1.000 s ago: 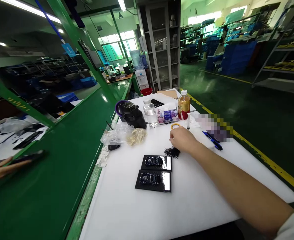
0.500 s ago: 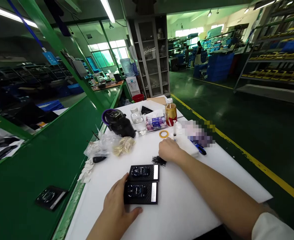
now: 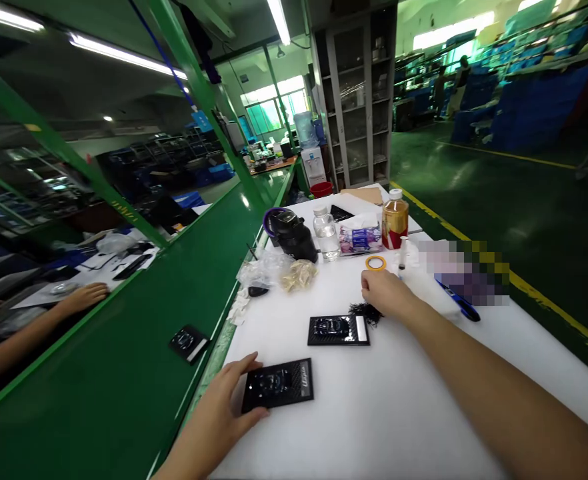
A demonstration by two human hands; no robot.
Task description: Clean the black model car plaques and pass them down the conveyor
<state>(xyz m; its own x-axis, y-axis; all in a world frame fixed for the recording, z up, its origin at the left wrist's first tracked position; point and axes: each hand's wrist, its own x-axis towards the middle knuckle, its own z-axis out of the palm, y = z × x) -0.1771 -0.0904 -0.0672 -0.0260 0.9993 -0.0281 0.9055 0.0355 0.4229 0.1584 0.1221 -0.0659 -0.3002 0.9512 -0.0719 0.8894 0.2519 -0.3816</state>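
My left hand (image 3: 219, 407) grips the left end of a model car base (image 3: 277, 385), thumb at the near edge and fingers at the far edge. It is a black, carbon-patterned rectangle with a small dark car on it and a silvery label strip at its right end. Farther off lies a second model car base (image 3: 338, 330) with a bright label strip. My right hand (image 3: 387, 292) is closed, its fingers curled down just beyond a pile of thin black strips (image 3: 367, 312). Whatever its fingertips hold is hidden.
Behind my right hand are a yellow tape roll (image 3: 375, 263), a syringe (image 3: 403, 255) and a blue-black cutter (image 3: 458, 300). A black jug (image 3: 294, 237), bottles (image 3: 327, 233), tissues (image 3: 360, 239) and plastic bags (image 3: 299, 275) stand farther back. Left is a green partition (image 3: 124, 360); beyond it, a person's arm (image 3: 39, 337).
My left hand has drawn the nearer model car base away from the other, toward me and left; a gap now separates them. My right hand stays by the black strips. The view has turned left.
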